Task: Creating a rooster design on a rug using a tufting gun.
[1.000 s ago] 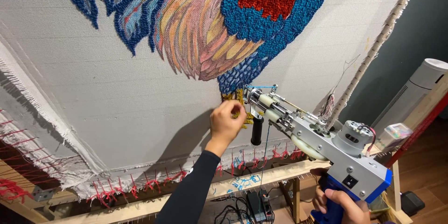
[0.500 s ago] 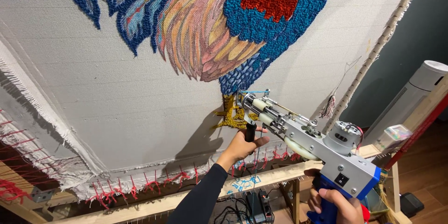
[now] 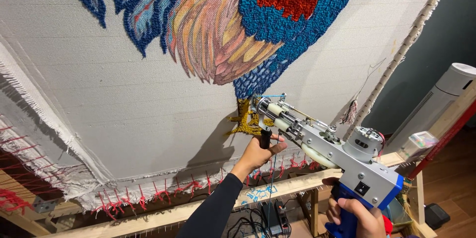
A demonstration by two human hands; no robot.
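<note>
The silver-and-blue tufting gun (image 3: 327, 154) sits with its nose against the stretched off-white backing cloth (image 3: 124, 114), at the yellow-tufted rooster foot (image 3: 245, 121) just below the blue yarn patch (image 3: 258, 77). The left hand (image 3: 258, 153) is clenched around the black front grip (image 3: 266, 139) under the nose; the right hand (image 3: 354, 213) is wrapped around the blue rear handle (image 3: 344, 220).

To do this stretch well, I judge the nose should stay pressed firmly and squarely into the cloth, moving only the way the foot opening faces, with both hands guiding together so the line of loops keeps to the edge of the yellow area. The thin blue yarn (image 3: 271, 178) hanging down from the gun needs slack, so it does not snag on the wooden frame rail (image 3: 208, 208).

The needle tip is hidden behind the gun's front, so the exact contact point cannot be seen. Whether the trigger is pressed cannot be told, as the right hand is cut off by the lower edge. The dark items (image 3: 270, 220) under the rail are too cluttered to identify. The white ribbed column (image 3: 439, 104) at the right is only partly in view.
</note>
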